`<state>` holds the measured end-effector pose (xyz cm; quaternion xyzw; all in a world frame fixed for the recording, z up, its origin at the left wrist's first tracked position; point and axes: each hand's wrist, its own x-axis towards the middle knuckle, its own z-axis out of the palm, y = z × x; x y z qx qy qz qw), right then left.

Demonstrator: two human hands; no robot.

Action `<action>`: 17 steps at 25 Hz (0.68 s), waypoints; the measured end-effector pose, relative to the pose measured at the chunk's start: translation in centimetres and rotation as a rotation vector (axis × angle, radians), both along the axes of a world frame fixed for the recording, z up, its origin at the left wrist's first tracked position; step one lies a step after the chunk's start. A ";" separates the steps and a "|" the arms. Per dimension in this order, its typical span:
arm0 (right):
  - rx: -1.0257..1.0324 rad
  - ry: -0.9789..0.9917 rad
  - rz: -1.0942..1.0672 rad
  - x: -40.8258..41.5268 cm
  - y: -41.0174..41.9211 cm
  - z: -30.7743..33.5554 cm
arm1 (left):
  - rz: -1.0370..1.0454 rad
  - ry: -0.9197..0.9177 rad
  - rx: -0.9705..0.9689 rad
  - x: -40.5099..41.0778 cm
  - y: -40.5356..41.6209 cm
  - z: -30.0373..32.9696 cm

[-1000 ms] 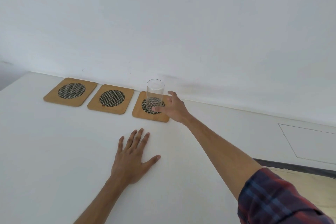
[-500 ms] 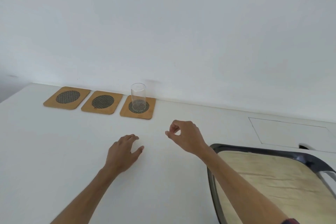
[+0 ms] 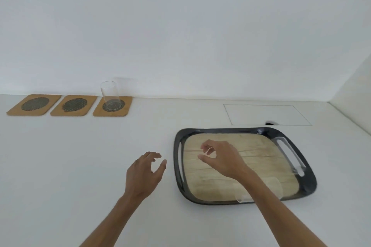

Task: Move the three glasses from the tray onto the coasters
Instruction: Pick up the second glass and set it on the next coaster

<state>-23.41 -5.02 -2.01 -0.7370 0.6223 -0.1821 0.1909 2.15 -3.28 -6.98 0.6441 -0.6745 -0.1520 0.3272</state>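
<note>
A clear glass [image 3: 110, 95] stands upright on the right-hand coaster [image 3: 113, 106] of three wooden coasters lined up along the back edge of the white table [image 3: 60, 156], against the wall [image 3: 180, 26]. The middle coaster [image 3: 73, 105] and the left coaster [image 3: 34, 104] are bare, each showing a dark woven circle in its centre.

Toward the right side of the table sits a dark tray [image 3: 309, 178] with a pale wood-grain floor and a handle slot at each end. Near its front edge two more glasses [image 3: 271, 188] show faintly behind the right forearm; they are blurred and partly hidden, so their exact pose cannot be told.

The right hand [image 3: 220, 158] hovers over the left part of the tray, fingers curled and thumb apart from them, holding nothing. The left hand [image 3: 145, 170] hangs above the table just left of the tray, fingers loosely bent and spread, also empty.

A thin rectangular outline [image 3: 267, 114] is marked in the tabletop behind the tray.
</note>
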 end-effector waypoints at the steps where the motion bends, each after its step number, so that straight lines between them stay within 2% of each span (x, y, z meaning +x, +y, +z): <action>1: 0.007 0.009 -0.018 -1.9 1.0 -0.1 | -0.027 0.012 0.001 -1.3 0.6 0.1; 9: 0.176 -0.016 -0.105 -13.4 6.4 -1.2 | -0.296 0.071 0.058 -10.8 3.7 0.5; 13: 0.315 -0.012 -0.027 -15.7 7.2 -1.7 | -0.407 0.053 0.226 -15.1 5.2 0.0; 17: 0.339 0.042 0.061 -16.8 6.8 -2.4 | -0.455 0.045 0.337 -18.2 5.7 -0.6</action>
